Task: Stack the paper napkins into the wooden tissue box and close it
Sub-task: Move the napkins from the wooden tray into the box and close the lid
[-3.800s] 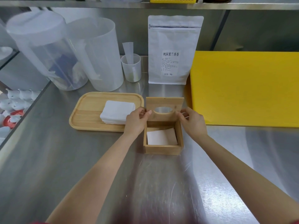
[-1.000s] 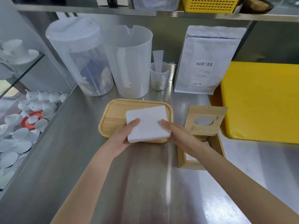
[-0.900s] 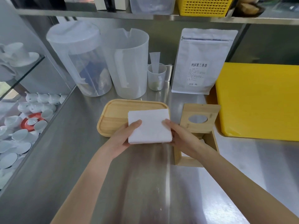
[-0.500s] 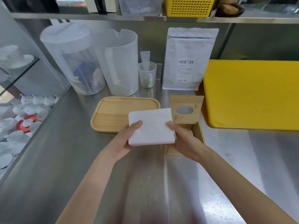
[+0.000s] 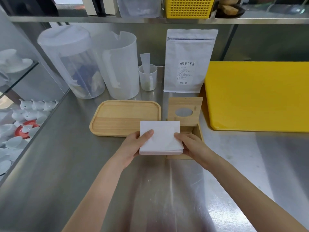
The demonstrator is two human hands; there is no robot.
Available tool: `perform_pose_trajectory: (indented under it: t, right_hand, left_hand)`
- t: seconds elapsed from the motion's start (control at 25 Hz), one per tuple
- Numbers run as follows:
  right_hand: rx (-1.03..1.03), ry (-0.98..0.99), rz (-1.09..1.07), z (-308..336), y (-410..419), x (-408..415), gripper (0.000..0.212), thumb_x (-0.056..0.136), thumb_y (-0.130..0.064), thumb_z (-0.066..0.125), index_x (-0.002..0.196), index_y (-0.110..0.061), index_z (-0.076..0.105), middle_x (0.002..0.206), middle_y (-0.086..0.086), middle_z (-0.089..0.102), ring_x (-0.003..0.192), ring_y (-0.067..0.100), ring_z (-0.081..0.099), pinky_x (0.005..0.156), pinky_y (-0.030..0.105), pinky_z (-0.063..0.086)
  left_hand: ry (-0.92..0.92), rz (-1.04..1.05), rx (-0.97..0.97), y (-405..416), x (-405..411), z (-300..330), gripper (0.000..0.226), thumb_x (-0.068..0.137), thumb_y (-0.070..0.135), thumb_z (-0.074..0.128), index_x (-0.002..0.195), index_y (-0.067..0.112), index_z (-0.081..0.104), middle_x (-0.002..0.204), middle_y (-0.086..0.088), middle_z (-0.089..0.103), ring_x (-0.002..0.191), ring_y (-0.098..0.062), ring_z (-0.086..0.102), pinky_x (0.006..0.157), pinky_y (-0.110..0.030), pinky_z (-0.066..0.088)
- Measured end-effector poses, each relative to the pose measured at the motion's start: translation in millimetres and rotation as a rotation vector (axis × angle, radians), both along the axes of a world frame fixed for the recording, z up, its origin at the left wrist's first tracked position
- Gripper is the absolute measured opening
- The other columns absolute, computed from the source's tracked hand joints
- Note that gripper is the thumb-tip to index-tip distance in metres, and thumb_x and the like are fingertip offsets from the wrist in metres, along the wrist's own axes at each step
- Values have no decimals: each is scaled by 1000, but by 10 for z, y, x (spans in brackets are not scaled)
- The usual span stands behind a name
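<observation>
A stack of white paper napkins (image 5: 160,138) is held flat in the air between both hands. My left hand (image 5: 132,148) grips its left edge, thumb on top. My right hand (image 5: 192,146) grips its right edge. The stack hangs over the left part of the wooden tissue box (image 5: 199,134), hiding most of the inside. The box's hinged lid (image 5: 184,108), with an oval hole, stands upright at the back. The wooden tray (image 5: 123,118) to the left holds nothing.
Behind the tray stand two large translucent pitchers (image 5: 120,64), a small measuring cup (image 5: 148,77) and a white pouch (image 5: 189,61). A yellow cutting board (image 5: 257,96) lies right of the box. A glass case with white crockery (image 5: 25,114) borders the steel counter (image 5: 66,173) on the left.
Both hands lifted the napkin stack off the tray and carried it right, so it now overlaps the open box. The tray is left bare.
</observation>
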State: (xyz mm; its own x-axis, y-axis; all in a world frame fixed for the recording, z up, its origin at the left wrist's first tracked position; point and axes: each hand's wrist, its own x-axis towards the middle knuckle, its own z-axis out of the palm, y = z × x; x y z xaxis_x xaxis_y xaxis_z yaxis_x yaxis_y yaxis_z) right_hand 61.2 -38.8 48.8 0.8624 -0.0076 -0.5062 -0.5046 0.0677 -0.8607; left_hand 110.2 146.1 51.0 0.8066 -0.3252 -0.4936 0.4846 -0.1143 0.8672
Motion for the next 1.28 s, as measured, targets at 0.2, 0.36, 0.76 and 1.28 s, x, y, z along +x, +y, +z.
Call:
perform_pose_trajectory:
  t: [0.2, 0.36, 0.76, 1.28]
  right_hand:
    - [-73, -7, -26, -4, -9, -27, 17, 93, -39, 46, 91, -27, 58, 98, -6, 64, 91, 9, 61, 87, 25, 51]
    - [-82, -13, -40, 29, -104, -45, 32, 91, -43, 48, 110, -20, 59, 107, 0, 67, 102, 16, 63, 95, 33, 51]
    - [-381, 60, -91, 105, -457, 16, 26, 93, -36, 49, 99, -12, 55, 98, 2, 60, 91, 20, 57, 96, 38, 48]
    - [-888, 114, 99, 57, -561, 257, 46, 91, -43, 48, 82, -1, 62, 89, 12, 57, 81, 25, 51, 61, 28, 39]
  left_hand:
    - [-65, -10, 100, -132, 4, -4, 50, 85, 43, 56, 123, 10, 56, 111, -2, 66, 88, -11, 62, 65, -20, 46]
    - [-71, -24, 95, -243, 24, 19, 52, 86, 43, 56, 124, 10, 55, 114, -4, 66, 92, -13, 63, 71, -22, 50]
    - [-15, -181, 140, -632, 141, 12, 38, 94, 25, 49, 126, 6, 53, 118, -3, 64, 106, -18, 60, 93, -30, 48]
    - [-72, -147, 324, -766, 236, -88, 12, 92, 25, 51, 83, 18, 55, 100, -2, 59, 95, -19, 54, 87, -28, 42]
